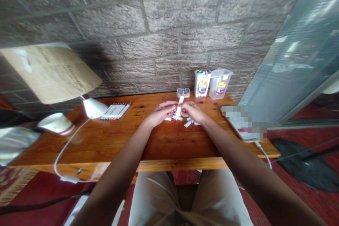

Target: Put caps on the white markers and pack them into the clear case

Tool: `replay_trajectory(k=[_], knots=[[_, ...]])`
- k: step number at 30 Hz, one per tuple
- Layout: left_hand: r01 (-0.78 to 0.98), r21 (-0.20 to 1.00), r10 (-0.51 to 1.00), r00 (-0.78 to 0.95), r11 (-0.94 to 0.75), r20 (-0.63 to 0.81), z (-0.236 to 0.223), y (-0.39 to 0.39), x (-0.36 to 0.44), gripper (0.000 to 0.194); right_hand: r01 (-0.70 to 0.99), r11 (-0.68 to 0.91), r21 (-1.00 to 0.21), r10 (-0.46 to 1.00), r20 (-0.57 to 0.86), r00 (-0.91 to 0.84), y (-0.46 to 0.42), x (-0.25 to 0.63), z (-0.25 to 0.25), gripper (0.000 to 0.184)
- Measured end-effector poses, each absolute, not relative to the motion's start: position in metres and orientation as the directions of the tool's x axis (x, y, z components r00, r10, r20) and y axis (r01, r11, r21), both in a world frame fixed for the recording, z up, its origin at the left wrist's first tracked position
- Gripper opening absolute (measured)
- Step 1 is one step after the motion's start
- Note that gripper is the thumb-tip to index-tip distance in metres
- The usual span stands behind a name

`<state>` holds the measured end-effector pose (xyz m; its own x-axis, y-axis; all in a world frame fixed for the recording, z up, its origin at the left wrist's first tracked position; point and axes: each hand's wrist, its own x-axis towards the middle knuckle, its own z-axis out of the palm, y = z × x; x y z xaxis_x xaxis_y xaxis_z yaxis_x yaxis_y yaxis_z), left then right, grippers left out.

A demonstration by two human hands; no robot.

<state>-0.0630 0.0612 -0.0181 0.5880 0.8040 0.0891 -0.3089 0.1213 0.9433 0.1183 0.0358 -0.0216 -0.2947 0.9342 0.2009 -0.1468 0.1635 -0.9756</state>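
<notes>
Left hand [162, 113] and right hand [194, 112] pinch a white marker [180, 105] in their fingers over grained worktop [164, 144]; plastic boxes [213, 84] bear illegible yellow labels [202, 88].

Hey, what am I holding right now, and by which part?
A white marker, held around its middle, between the left hand and right hand.

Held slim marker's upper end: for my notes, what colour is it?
The held slim marker's upper end is white, clearest in the head view.

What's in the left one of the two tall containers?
White markers with coloured ends, standing upright in the container. Its front label covers part of them; rear ones can't be counted.
</notes>
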Motion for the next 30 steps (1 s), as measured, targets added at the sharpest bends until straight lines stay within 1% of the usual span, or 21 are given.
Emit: replay_trajectory(k=[6,11,16,20,23,26,30], knots=[[-0.284,0.954,0.789,0.606,0.093,0.103,-0.019,0.063,-0.065,0.050,-0.197,0.169,-0.966,0.923,0.225,-0.312,0.039,0.119,-0.025,0.027],[-0.286,0.956,0.790,0.601,0.068,0.123,-0.020,0.064,-0.066,0.051,-0.306,0.109,-0.946,0.916,0.215,-0.338,0.036,0.118,-0.019,0.021],[-0.297,0.953,0.808,0.577,0.068,0.122,-0.017,0.062,-0.064,0.045,-0.370,0.074,-0.926,0.925,0.203,-0.322,0.034,0.117,-0.016,0.022],[-0.290,0.951,0.808,0.583,0.109,0.086,-0.014,0.060,-0.063,0.042,-0.422,0.094,-0.902,0.930,0.230,-0.286,0.035,0.119,-0.015,0.028],[-0.276,0.955,0.811,0.580,0.111,0.073,-0.014,0.059,-0.063,0.043,-0.439,0.114,-0.891,0.931,0.250,-0.266,0.035,0.120,-0.013,0.031],[-0.266,0.959,0.825,0.561,0.099,0.070,-0.015,0.059,-0.063,0.042,-0.438,0.103,-0.893,0.934,0.239,-0.267,0.034,0.120,-0.013,0.032],[-0.280,0.955,0.807,0.584,0.097,0.089,-0.017,0.060,-0.062,0.042,-0.412,0.068,-0.908,0.926,0.212,-0.314,0.032,0.120,-0.013,0.032]])
